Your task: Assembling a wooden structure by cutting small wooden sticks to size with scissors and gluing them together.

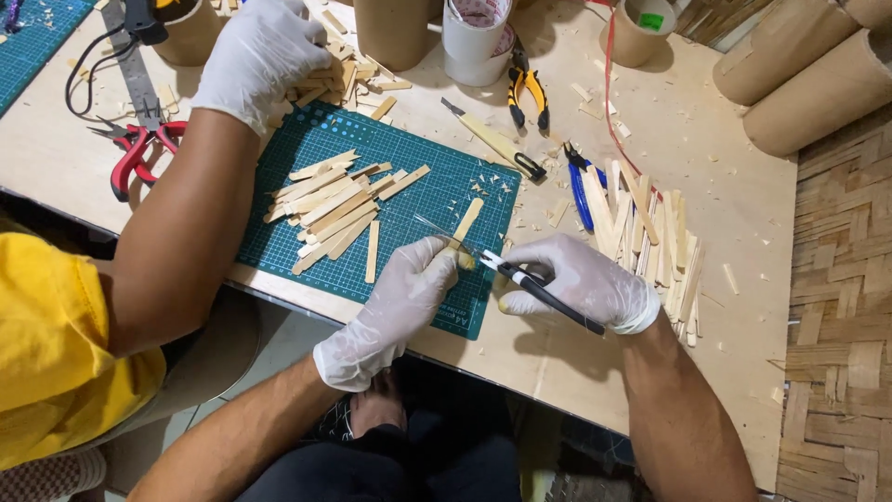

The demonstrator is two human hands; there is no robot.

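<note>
A flat wooden stick (pixel 466 223) lies slanted on the lower right part of the green cutting mat (pixel 437 181), its near end pinched by the fingers of the gloved left hand (pixel 409 288). The gloved right hand (pixel 581 279) has its fingers curled tight around a black-handled craft knife (pixel 539 293), whose blade end meets the stick just beside the left fingertips.

On the middle of the mat rests a heap of cut sticks (pixel 334 209), too overlapped to count. Right of the right hand a second heap of longer sticks (pixel 650 237) lies on the bare counter (pixel 743 195), a pale board strewn with wood chips. Blue-handled pliers (pixel 583 191) poke out from under that heap; yellow-handled pliers (pixel 528 88) and a yellow utility knife (pixel 492 139) lie beyond the mat.

At the far edge stand three upright tubes: one brown (pixel 395 28), one white (pixel 476 37) and a brown one with a green sticker inside (pixel 641 28). Two larger brown tubes (pixel 808 70) lie on their sides at the right corner, above a woven bamboo surface (pixel 841 307).

A co-worker in a yellow sleeve reaches a gloved hand (pixel 260 56) onto a third pile of sticks (pixel 348 79) at the mat's top edge. Red-handled pliers (pixel 139 153) and a metal ruler (pixel 135 74) lie at the left, beside a second green mat (pixel 32 42).
</note>
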